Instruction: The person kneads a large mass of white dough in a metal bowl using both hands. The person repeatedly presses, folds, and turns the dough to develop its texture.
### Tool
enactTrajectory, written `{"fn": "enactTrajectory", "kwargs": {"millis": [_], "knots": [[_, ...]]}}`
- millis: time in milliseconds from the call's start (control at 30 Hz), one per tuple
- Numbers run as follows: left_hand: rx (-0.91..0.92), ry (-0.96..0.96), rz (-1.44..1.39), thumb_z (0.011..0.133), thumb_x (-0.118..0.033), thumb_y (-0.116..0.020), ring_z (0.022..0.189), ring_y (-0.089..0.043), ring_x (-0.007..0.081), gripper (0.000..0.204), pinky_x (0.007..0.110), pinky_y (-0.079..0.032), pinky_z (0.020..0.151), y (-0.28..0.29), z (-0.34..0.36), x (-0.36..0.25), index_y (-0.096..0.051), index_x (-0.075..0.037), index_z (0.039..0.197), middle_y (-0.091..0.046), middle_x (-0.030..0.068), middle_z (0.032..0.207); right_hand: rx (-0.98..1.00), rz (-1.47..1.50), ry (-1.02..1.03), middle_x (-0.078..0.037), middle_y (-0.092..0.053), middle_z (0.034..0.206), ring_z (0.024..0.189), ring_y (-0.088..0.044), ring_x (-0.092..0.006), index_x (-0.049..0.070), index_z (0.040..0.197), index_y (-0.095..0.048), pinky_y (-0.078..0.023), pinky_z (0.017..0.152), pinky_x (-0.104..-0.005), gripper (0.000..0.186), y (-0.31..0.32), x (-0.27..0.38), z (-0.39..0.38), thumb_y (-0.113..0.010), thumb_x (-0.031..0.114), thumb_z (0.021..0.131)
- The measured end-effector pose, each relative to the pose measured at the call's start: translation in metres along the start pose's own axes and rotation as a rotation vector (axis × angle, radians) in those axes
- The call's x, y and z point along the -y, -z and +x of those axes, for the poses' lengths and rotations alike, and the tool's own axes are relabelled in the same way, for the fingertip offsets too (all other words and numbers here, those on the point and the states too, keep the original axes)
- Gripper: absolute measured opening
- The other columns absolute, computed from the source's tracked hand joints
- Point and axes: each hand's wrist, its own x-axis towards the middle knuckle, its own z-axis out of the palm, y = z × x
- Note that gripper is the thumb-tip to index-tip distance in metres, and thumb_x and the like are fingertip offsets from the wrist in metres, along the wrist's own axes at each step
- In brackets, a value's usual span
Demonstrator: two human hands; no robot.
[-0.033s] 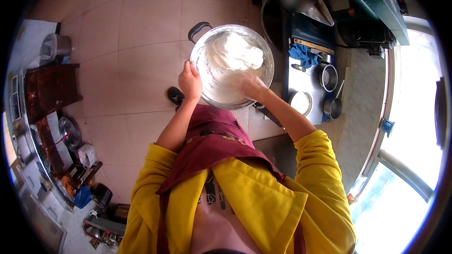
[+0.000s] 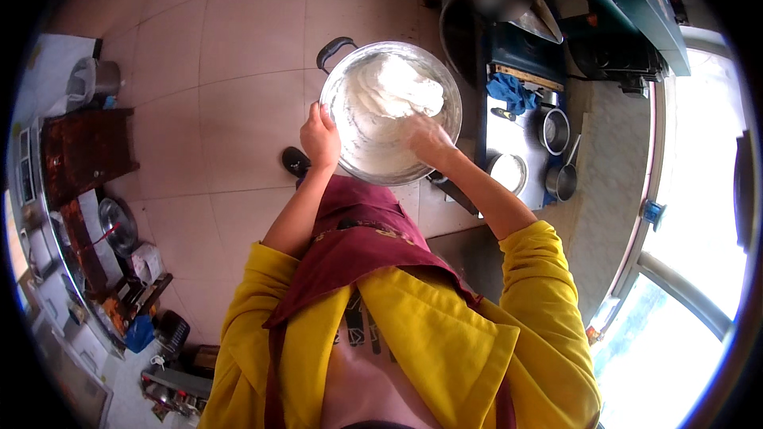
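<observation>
A wide metal pot point(image 2: 373, 171) with a black side handle point(image 2: 335, 52) is in front of me. A mass of white dough point(image 2: 397, 89) lies toward its far side, and a floury white film coats the inside. My left hand point(image 2: 321, 141) grips the pot's left rim, thumb toward the inside. Inside the pot, at the near edge of the dough, is my right hand point(image 2: 429, 141). Its fingers point in toward the dough; they are smeared by motion, and whether they are closed does not show.
On the counter at the right stand a pan with a handle point(image 2: 563, 182), a round metal pot point(image 2: 554, 130), a bowl of white stuff point(image 2: 509, 173) and a blue cloth point(image 2: 511, 93). A dark wooden cabinet point(image 2: 87, 143) stands at the left. Pink tiles point(image 2: 246, 127) cover the floor.
My right hand has shifted slightly to the right and up, closer to the dough. My left hand and the pot are almost unmoved.
</observation>
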Motion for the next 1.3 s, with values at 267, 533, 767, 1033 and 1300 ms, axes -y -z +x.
{"fn": "enactTrajectory", "kwargs": {"millis": [267,533,767,1033,1300], "knots": [[0.011,0.043,0.047,0.096,-0.022,-0.045,0.074,-0.062,0.0409,0.020,0.049,-0.047,0.062,0.001,0.000,-0.005,-0.057,-0.006,0.100,-0.065,0.0204,0.078,0.086,0.331,-0.799,-0.021,-0.049,0.119,0.109,-0.052,-0.0362,0.004,0.119,-0.052,-0.051,0.082,-0.0436,0.053,0.038,0.079,0.026,-0.060,0.043,0.084],[-0.010,0.040,-0.036,0.097,-0.020,-0.044,0.075,-0.059,0.0448,0.020,0.051,-0.044,0.063,0.005,-0.001,-0.008,-0.054,-0.003,0.092,-0.062,0.0243,0.076,0.048,0.747,-0.459,-0.020,-0.061,0.096,0.085,-0.065,-0.0300,0.005,0.116,-0.056,-0.053,0.074,-0.0405,0.033,-0.024,0.090,0.048,-0.058,0.016,0.084],[0.002,0.000,-0.028,0.096,-0.020,-0.045,0.075,-0.059,0.0446,0.021,0.051,-0.044,0.063,0.010,-0.001,-0.009,-0.054,-0.002,0.091,-0.062,0.0246,0.076,-0.254,2.649,-0.484,-0.014,-0.061,0.108,0.091,-0.063,-0.0252,-0.007,0.115,-0.054,-0.052,0.083,-0.0354,0.030,0.042,0.025,0.022,-0.055,0.002,0.086],[0.036,-0.024,-0.020,0.096,-0.021,-0.046,0.072,-0.058,0.0456,0.022,0.051,-0.043,0.062,0.010,-0.005,-0.003,-0.053,-0.002,0.089,-0.060,0.0245,0.073,-0.476,2.509,-0.177,-0.019,-0.061,0.113,0.102,-0.061,-0.0273,-0.012,0.113,-0.056,-0.048,0.094,-0.0377,0.040,0.060,0.001,0.017,-0.062,0.008,0.079],[0.067,-0.030,0.019,0.095,-0.019,-0.046,0.070,-0.060,0.0430,0.020,0.050,-0.045,0.062,0.015,-0.015,0.003,-0.055,-0.002,0.091,-0.062,0.0227,0.073,-0.280,0.668,-0.934,-0.019,-0.067,0.083,0.080,-0.066,-0.0370,0.004,0.086,-0.069,-0.053,0.073,-0.0414,0.017,0.080,0.027,0.026,-0.060,0.018,0.082]]}}
